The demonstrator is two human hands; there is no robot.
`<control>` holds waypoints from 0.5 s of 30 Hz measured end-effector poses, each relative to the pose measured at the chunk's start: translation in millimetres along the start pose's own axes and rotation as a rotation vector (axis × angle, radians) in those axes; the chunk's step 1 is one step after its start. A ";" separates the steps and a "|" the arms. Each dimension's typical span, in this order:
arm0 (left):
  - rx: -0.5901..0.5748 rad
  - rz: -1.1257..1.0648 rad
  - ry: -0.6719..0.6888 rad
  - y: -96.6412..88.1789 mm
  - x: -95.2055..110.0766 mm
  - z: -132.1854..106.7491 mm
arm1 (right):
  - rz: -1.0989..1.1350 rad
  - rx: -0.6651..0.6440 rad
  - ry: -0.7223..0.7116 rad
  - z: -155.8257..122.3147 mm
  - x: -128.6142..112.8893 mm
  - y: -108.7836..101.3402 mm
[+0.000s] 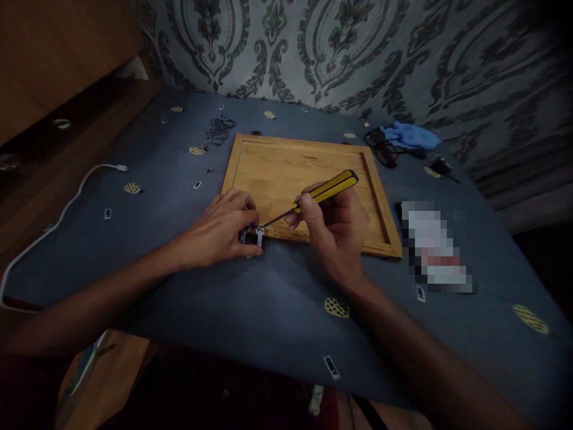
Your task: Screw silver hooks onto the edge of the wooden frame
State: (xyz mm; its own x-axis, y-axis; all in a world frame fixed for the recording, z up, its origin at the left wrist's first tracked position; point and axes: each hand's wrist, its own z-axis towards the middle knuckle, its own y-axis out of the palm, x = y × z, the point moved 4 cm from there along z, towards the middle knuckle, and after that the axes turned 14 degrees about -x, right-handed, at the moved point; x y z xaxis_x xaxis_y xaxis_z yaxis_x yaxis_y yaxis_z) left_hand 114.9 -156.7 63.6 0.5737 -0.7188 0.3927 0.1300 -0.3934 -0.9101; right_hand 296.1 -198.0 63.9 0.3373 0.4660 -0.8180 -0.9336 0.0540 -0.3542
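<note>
A wooden board with a raised rim point(308, 170) lies on the blue tablecloth in front of me. My left hand point(226, 224) is closed around a small metal hinge point(259, 237) at the board's near left corner, its thumb below and fingers above. My right hand point(338, 230) grips a yellow and black screwdriver point(333, 188) by the handle. The screwdriver slants down to the left, and its tip meets the hinge by the edge. Whether a screw sits under the tip is too small to tell. Several dark holes show along the near edge.
More metal hardware point(220, 128) lies behind the board on the left, with a small loose piece point(209, 171) nearer. A white cable point(85, 185) runs along the left. Sunglasses point(381, 146) and a blue cloth point(412, 136) sit at the back right. A blurred-out rectangular object point(436, 248) lies right.
</note>
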 end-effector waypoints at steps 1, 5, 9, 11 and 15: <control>0.004 -0.003 0.001 0.2 -0.3 0.1 | 0.002 -0.002 0.001 0.1 0.4 0.1; 0.019 -0.004 0.009 0.9 -0.8 0.3 | 0.018 0.001 0.003 0.1 0.1 0.6; 0.020 -0.004 0.014 0.6 -0.2 0.3 | -0.013 -0.009 0.018 0.2 -2.1 1.2; 0.014 -0.005 0.009 0.4 -0.1 0.3 | -0.005 -0.003 0.015 0.4 -3.1 0.9; 0.006 -0.011 0.019 0.1 -0.2 0.3 | 0.061 0.004 -0.034 0.8 -5.2 0.7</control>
State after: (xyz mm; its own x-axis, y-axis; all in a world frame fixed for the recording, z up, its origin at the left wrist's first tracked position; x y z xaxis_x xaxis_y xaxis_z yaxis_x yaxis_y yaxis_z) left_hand 115.1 -156.5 63.4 0.5570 -0.7249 0.4054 0.1411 -0.3984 -0.9063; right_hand 293.6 -199.7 68.2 0.2754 0.4984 -0.8221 -0.9529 0.0282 -0.3021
